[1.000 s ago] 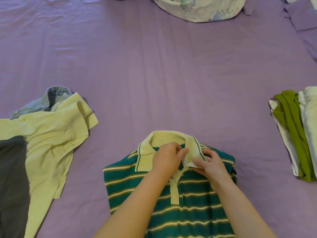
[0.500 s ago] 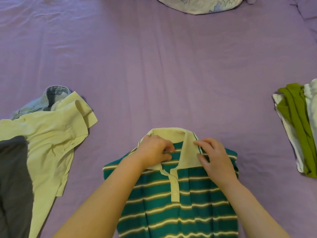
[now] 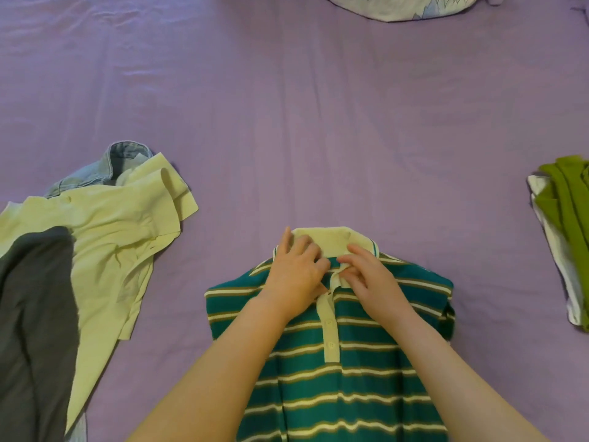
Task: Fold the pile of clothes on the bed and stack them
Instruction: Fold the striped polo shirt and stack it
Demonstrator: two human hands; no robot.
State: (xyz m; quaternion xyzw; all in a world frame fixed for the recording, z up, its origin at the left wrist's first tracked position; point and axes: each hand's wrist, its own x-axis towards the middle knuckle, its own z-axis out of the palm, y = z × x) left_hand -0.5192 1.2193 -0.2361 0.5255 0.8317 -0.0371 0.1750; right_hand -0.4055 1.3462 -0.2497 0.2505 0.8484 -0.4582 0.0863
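A purple bed sheet (image 3: 318,122) is seen across the whole view. A teal striped polo shirt (image 3: 366,378) is laid flat at the near centre, collar away from the person. To the left, a pale yellow shirt (image 3: 111,237) is heaped over a denim garment (image 3: 124,157) and beside a dark grey garment (image 3: 35,314). At the right edge, a stack with a green garment (image 3: 570,212) is placed. The cream collar (image 3: 328,240) is gripped by the left hand (image 3: 296,272), fingers curled over it; the placket top is pinched by the right hand (image 3: 369,275).
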